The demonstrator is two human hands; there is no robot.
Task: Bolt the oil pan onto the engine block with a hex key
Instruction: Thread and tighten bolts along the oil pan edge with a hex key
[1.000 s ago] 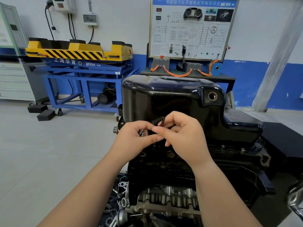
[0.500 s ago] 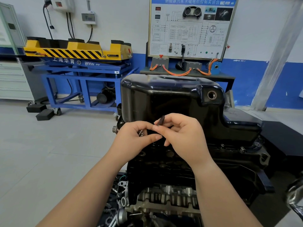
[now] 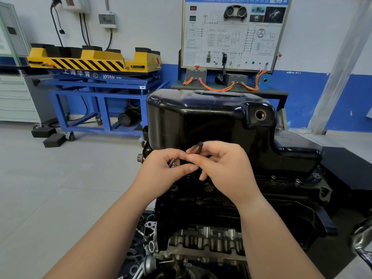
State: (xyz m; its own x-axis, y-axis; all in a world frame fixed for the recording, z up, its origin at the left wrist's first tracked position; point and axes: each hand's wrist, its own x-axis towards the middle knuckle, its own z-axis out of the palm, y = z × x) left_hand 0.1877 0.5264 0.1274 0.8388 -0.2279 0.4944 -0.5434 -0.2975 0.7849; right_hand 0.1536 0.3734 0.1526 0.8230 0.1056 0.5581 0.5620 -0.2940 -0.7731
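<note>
Since a moment ago the dark hex key [image 3: 198, 148] has twisted in our right hand [image 3: 225, 172]'s pinch. Our left hand [image 3: 159, 174] curls round threaded bolts [image 3: 171, 163], in front of the glossy black pan [image 3: 211, 121] atop the block [image 3: 201, 202].

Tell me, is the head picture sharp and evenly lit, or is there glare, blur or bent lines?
Head view: even light; glare streaks on the oil pan; the hex key pinched by the right hand looks smeared, the bolts in the left hand too; the engine block below sinks into shadow; wide-angle distortion tilts the grey pillar at right.
</note>
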